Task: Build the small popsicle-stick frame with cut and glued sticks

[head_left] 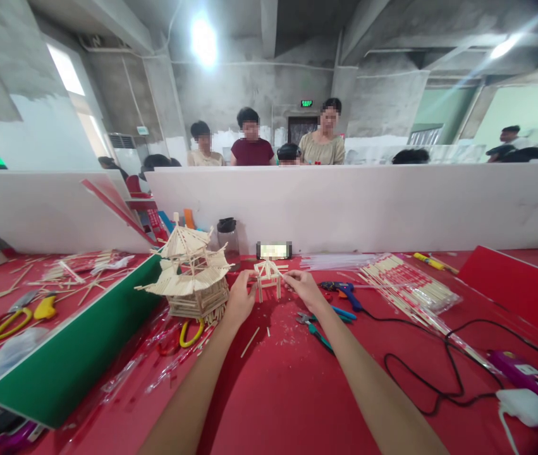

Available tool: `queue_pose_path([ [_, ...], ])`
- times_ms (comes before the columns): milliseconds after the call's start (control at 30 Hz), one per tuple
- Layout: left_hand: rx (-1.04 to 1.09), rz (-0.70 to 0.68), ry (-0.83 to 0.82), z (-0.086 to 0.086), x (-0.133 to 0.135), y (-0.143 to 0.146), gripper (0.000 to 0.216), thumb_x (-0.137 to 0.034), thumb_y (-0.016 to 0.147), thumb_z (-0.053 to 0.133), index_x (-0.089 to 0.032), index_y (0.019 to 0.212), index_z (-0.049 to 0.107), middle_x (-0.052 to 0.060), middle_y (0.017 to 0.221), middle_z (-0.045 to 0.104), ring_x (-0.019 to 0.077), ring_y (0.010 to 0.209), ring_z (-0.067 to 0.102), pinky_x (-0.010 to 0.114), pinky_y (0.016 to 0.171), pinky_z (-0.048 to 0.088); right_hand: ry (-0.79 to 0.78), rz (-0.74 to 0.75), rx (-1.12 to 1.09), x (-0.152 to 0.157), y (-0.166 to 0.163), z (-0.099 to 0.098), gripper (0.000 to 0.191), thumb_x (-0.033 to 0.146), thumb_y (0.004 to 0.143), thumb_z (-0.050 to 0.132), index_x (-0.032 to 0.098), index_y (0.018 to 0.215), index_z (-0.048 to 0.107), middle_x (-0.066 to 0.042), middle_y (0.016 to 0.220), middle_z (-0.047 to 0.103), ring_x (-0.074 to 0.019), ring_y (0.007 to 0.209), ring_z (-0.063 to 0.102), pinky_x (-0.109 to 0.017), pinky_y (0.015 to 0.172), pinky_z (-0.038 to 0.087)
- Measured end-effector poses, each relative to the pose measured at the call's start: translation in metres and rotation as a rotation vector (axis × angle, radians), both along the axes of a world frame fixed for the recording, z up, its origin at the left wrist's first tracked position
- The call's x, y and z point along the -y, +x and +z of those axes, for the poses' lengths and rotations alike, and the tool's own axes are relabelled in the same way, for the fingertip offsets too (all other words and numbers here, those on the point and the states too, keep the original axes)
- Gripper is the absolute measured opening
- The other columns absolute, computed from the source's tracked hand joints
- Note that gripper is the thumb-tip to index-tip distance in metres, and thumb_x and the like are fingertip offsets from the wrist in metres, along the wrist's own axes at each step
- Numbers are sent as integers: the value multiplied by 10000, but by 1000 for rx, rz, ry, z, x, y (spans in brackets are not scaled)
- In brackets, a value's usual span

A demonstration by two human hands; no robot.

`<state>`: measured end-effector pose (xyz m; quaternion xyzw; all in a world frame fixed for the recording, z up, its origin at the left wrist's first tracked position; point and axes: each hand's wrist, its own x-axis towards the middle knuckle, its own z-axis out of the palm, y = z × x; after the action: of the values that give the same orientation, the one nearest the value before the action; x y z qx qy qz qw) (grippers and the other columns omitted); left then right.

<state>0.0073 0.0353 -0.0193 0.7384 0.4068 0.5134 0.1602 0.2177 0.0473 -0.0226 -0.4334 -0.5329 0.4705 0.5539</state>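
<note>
A small frame of thin wooden sticks [269, 276] stands on the red table, held from both sides. My left hand [240, 296] pinches its left edge with closed fingers. My right hand [303, 285] pinches its right edge, fingers closed too. Just left of my left hand stands a finished stick pagoda model [191, 270] with tiered roofs. A loose stick [250, 342] lies on the table below my hands.
A phone [274, 250] leans on the white divider [368, 205]. Blue glue gun [344, 291], pliers [315, 327], packs of chopsticks [406, 284] and a black cable [439, 373] lie right. A green board [79, 347] and yellow scissors [26, 316] lie left. Several people stand beyond the divider.
</note>
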Motion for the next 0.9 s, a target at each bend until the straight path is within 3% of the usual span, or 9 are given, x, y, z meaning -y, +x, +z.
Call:
queue_pose_path([
  [233,59,-11,-23,-5,-2,2,205,-279,870,555,-202,1060,562,68,1061,606,190,965,631,358,934,492,1,-1,-17,-2,-1,-1,300,420,678,726,139,782,709,-18,643,670,-118,567,562,-225,547,414],
  [900,34,14,-7,-6,-7,0,211,-192,847,521,-200,1054,561,67,1051,608,185,952,633,359,917,501,-61,33,-128,5,-10,0,258,378,689,732,135,762,681,-23,684,672,-100,581,566,-218,571,431],
])
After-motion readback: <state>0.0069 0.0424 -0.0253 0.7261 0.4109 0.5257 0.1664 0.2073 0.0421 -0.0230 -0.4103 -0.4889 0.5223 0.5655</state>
